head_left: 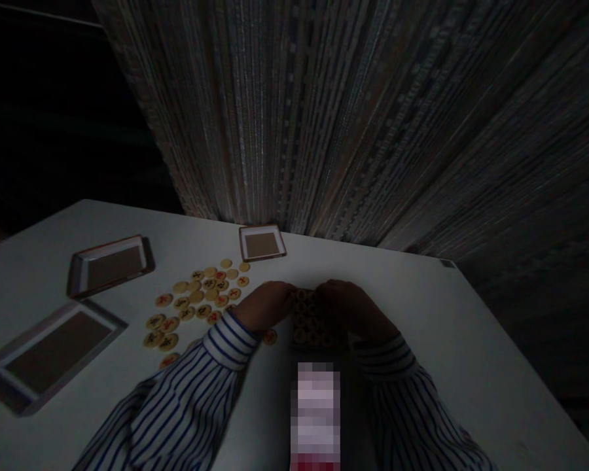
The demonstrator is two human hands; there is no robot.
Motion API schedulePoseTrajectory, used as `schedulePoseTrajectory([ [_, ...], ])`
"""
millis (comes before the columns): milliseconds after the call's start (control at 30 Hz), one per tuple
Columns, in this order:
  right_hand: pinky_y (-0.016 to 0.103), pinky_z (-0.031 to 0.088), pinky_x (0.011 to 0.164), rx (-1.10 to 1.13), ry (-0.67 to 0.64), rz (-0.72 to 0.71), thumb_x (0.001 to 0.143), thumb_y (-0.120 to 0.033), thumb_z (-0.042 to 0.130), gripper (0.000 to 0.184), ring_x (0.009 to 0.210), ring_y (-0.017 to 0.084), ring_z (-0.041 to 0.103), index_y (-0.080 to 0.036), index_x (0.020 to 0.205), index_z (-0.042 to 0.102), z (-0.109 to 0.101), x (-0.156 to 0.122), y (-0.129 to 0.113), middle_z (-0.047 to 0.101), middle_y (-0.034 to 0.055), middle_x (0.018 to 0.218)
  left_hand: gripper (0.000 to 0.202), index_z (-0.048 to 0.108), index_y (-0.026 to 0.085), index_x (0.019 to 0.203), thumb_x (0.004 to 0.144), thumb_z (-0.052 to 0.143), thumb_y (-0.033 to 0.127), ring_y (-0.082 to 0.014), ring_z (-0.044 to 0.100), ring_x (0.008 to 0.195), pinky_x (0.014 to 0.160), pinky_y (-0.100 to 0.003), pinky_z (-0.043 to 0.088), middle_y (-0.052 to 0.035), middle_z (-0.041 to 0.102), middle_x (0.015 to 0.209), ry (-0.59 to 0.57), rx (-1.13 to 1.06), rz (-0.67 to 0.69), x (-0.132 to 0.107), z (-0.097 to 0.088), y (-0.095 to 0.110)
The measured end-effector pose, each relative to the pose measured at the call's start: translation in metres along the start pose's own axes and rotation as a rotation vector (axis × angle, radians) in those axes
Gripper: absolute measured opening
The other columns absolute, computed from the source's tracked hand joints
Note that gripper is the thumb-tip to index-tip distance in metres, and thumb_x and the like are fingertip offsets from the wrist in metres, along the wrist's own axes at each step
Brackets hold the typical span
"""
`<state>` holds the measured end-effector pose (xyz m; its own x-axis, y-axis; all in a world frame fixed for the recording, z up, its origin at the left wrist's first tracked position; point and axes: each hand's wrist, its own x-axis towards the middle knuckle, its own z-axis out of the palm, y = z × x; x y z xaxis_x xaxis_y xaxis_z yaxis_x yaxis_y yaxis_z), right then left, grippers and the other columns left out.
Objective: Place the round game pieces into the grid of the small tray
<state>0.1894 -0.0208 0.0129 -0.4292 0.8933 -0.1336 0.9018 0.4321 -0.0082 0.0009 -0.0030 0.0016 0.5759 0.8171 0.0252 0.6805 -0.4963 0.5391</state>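
Lengthwise, xiangqi piece block (310,320) points forward between hands (265,304).

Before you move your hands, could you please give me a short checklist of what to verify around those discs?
1. Left hand and right hand both at the block of discs: ok.
2. Block's discs all visible: not ok, the hands cover part of it.
3. Stray disc beside the block, apart from the loose pile: not ok.
4. Far tray apart from the hands: ok.
5. Any discs under the left sleeve: cannot tell.
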Motion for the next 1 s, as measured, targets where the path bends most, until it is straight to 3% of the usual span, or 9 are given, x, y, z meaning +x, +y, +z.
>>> schedulePoseTrajectory([
  [200,0.026,0.042,0.071,-0.018,0.050,0.029,0.086,-0.021,0.045,0.020,0.085,0.019,0.061,-0.016,0.099,0.061,-0.003,-0.003,0.007,0.065,0.0075,0.092,0.032,0.066,0.016,0.100,0.083,0.039,0.018,-0.0214,0.064,0.090,0.078,-0.029,0.046,-0.0102,0.070,0.097,-0.024,0.033,0.000,0.001,0.001,-0.003],
  [333,0.026,0.042,0.073,-0.005,0.125,0.051,0.086,-0.018,0.046,0.021,0.086,0.018,0.061,-0.016,0.100,0.061,-0.006,-0.008,0.011,0.065,0.0076,0.093,0.031,0.065,0.013,0.101,0.083,0.040,0.019,-0.0229,0.063,0.092,0.079,-0.032,0.045,-0.0123,0.068,0.100,0.099,0.065,-0.047,0.002,-0.004,-0.005],
  [467,0.026,0.042,0.076,0.030,0.239,0.034,0.086,-0.015,0.043,0.022,0.088,0.017,0.060,-0.017,0.098,0.062,-0.010,-0.014,0.014,0.066,0.0077,0.094,0.025,0.065,0.015,0.087,0.083,0.041,0.023,-0.0200,0.063,0.080,0.071,-0.029,0.046,-0.0074,0.069,0.084,0.237,0.021,-0.052,-0.003,-0.022,-0.001],
  [700,0.027,0.043,0.076,0.121,0.433,-0.016,0.090,-0.022,0.039,0.025,0.083,0.016,0.060,-0.016,0.092,0.063,-0.029,-0.029,0.010,0.066,0.0078,0.088,0.028,0.063,0.017,0.082,0.082,0.047,0.040,-0.0168,0.061,0.068,0.063,-0.025,0.044,-0.0022,0.067,0.074,0.459,-0.109,-0.082,-0.019,-0.048,0.002],
  [900,0.029,0.044,0.074,0.115,0.478,-0.025,0.091,-0.027,0.037,0.028,0.080,0.017,0.060,-0.016,0.088,0.063,-0.034,-0.034,0.006,0.067,0.0070,0.085,0.032,0.063,0.016,0.084,0.081,0.047,0.043,-0.0161,0.060,0.068,0.063,-0.025,0.045,-0.0027,0.067,0.075,0.559,-0.205,-0.125,-0.038,-0.053,0.004],
  [1000,0.030,0.046,0.078,0.124,0.512,-0.058,0.091,-0.024,0.035,0.029,0.086,0.018,0.061,-0.015,0.097,0.063,-0.033,-0.035,0.005,0.068,0.0088,0.093,0.035,0.065,0.016,0.088,0.083,0.044,0.043,-0.0179,0.062,0.074,0.068,-0.027,0.046,-0.0044,0.069,0.082,0.580,-0.205,-0.148,-0.049,-0.054,0.003],
])
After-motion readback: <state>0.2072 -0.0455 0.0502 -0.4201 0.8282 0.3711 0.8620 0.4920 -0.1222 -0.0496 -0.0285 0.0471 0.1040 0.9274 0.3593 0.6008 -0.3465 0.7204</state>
